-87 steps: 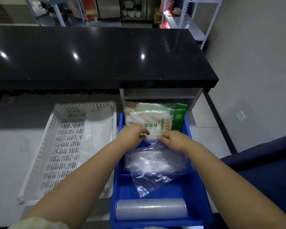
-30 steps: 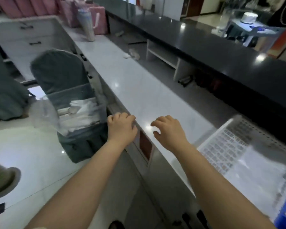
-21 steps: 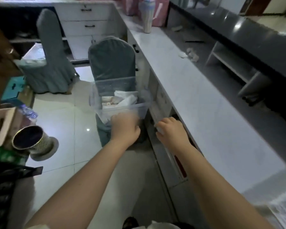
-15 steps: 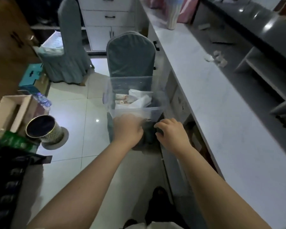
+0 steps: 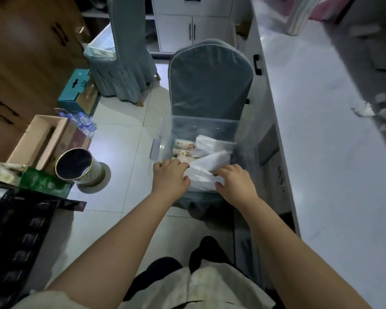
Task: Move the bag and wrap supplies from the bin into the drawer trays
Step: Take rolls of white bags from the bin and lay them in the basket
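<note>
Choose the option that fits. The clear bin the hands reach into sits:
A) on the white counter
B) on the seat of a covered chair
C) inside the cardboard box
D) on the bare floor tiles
B: the clear bin rests on the seat of the covered chair, whose backrest rises right behind it. The left hand and right hand grip a white pack inside it.
</note>
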